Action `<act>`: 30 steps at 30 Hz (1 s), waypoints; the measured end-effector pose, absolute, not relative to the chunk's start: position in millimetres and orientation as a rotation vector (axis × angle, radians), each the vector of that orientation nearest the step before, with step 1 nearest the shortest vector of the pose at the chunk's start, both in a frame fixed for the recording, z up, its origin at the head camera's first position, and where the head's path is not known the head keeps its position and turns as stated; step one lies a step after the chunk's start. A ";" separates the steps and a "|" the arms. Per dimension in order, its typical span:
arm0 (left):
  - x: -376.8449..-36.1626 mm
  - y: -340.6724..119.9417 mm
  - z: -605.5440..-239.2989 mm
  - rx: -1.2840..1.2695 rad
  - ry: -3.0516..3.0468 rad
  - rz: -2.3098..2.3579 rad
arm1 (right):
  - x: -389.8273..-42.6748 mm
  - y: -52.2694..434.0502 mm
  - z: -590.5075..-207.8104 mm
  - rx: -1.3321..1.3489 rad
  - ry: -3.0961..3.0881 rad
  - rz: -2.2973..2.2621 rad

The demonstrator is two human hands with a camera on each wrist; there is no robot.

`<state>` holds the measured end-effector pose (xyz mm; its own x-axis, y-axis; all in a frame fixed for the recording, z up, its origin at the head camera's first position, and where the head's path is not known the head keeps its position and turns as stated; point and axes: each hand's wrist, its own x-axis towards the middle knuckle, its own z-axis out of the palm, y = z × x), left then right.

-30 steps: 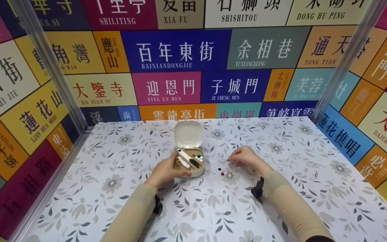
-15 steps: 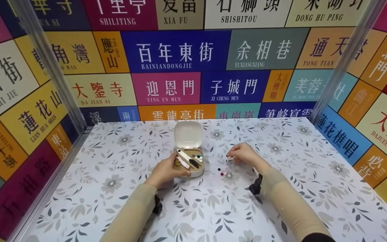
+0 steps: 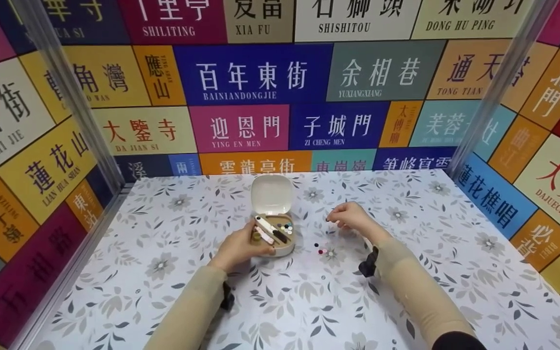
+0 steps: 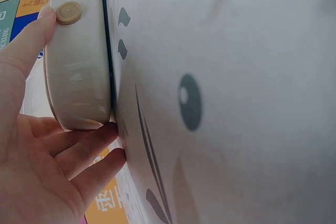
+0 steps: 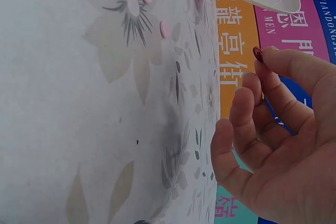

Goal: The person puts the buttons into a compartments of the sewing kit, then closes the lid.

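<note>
Left hand (image 3: 237,247) grips open sewing box (image 3: 274,232) on flowered table (image 3: 406,301); right hand (image 3: 353,217) raised just right of box, fingertips pinching dark red button (image 5: 258,53); loose buttons (image 3: 323,249) lie between.

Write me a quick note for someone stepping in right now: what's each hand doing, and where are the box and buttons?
Left hand holds the open box steady on the table. Right hand is lifted, pinching one dark red button. Several buttons already lie in the box; a few loose buttons lie on the table just right of it. Left, it seems: drop the held button in, then the loose ones.
</note>
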<state>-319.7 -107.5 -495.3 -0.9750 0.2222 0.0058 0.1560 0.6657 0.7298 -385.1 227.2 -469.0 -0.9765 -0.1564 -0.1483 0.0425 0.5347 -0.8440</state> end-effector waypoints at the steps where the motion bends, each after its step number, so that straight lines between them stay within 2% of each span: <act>1: -320.1 -107.2 -495.4 0.323 2.792 1.207 | -385.4 227.6 -469.8 -0.099 2.566 -1.421; 30: -319.8 -107.6 -492.7 0.277 2.772 1.201 | -389.5 221.5 -465.1 -0.117 2.579 -1.411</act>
<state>-319.8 -107.6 -492.7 -0.9776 0.2090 -0.0264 0.1237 0.6710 0.7311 -389.5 221.5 -465.1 -0.9770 -0.1643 -0.1358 0.0258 0.5411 -0.8406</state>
